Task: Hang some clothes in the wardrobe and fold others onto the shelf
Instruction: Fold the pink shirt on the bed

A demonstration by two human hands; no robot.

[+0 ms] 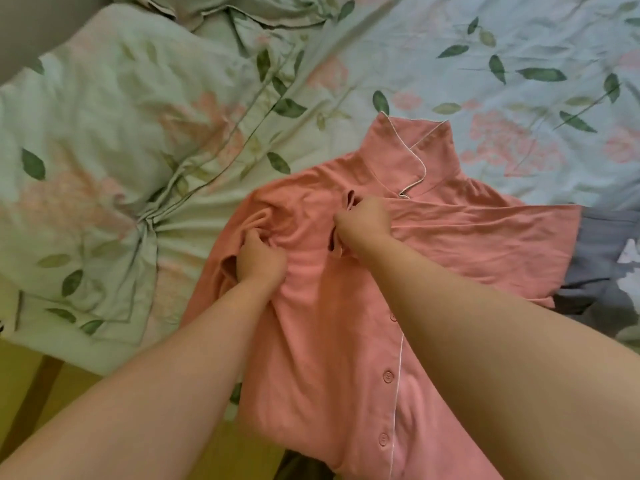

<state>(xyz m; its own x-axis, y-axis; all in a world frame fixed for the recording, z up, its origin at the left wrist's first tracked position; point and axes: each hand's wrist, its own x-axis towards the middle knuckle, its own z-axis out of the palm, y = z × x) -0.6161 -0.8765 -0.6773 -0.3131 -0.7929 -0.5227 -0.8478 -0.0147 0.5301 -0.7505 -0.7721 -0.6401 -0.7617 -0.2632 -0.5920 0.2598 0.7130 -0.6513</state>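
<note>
A pink button-up pyjama shirt (346, 323) with white piping lies on the bed, collar pointing away from me, buttons running down its front. My left hand (259, 261) is closed on a bunch of its fabric near the left shoulder and sleeve. Just below the collar, my right hand (363, 223) pinches a fold of the same shirt. The shirt's right sleeve spreads out flat to the right. Both forearms reach in from the bottom of the view and cover part of the shirt's lower half.
A floral bedsheet (485, 64) covers the bed. A matching pillow (86, 168) lies at the left. A grey patterned garment (602, 265) sits beside the shirt at the right edge. Yellowish floor (34, 375) shows at the lower left past the bed's edge.
</note>
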